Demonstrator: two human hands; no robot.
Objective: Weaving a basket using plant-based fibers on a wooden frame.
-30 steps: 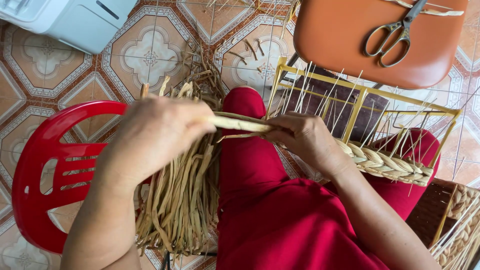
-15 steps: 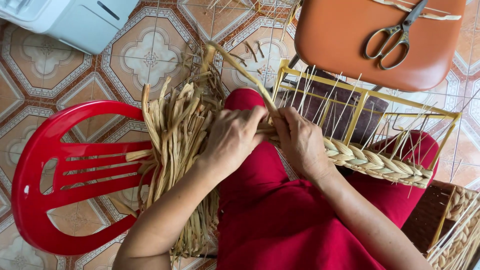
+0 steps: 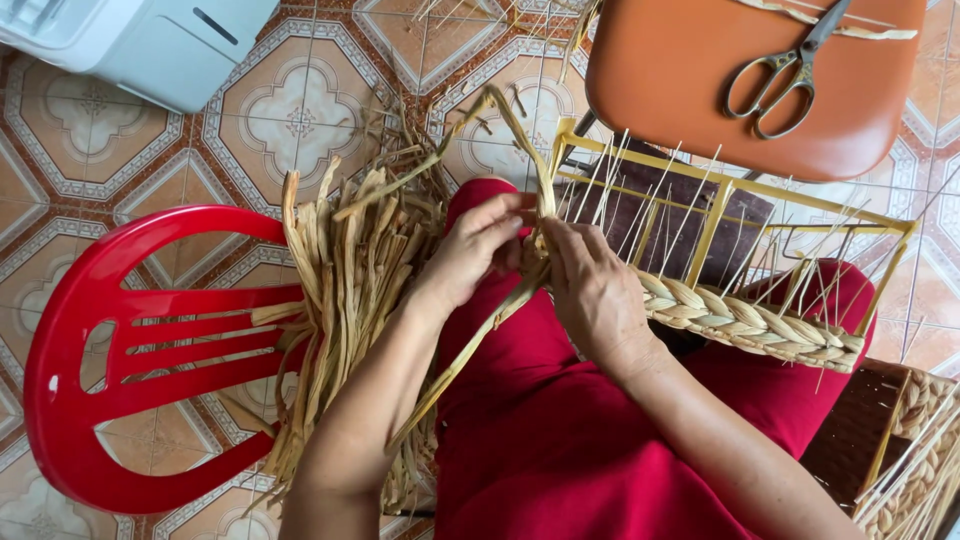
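My left hand [image 3: 478, 250] pinches a long dried straw strand [image 3: 470, 350] at the corner of a yellow metal wire frame [image 3: 718, 215] that rests on my red-clad lap. My right hand [image 3: 590, 290] grips the same spot from the other side, at the start of a thick woven straw braid [image 3: 750, 322] that runs along the frame's near side. The strand loops up over the frame corner and trails down across my left forearm. A bundle of dried straw [image 3: 345, 290] lies on a red plastic chair [image 3: 110, 350] just left of my left arm.
An orange stool [image 3: 690, 80] at top right carries a pair of scissors [image 3: 785, 70]. A white appliance [image 3: 140, 40] stands at top left on the patterned tile floor [image 3: 300, 120]. A woven basket [image 3: 915, 450] sits at the lower right. Thin white spokes rise from the frame.
My left hand came in from the straw bundle to the frame corner with a strand. Both hands now meet there, and the strand has been looped higher over the corner.
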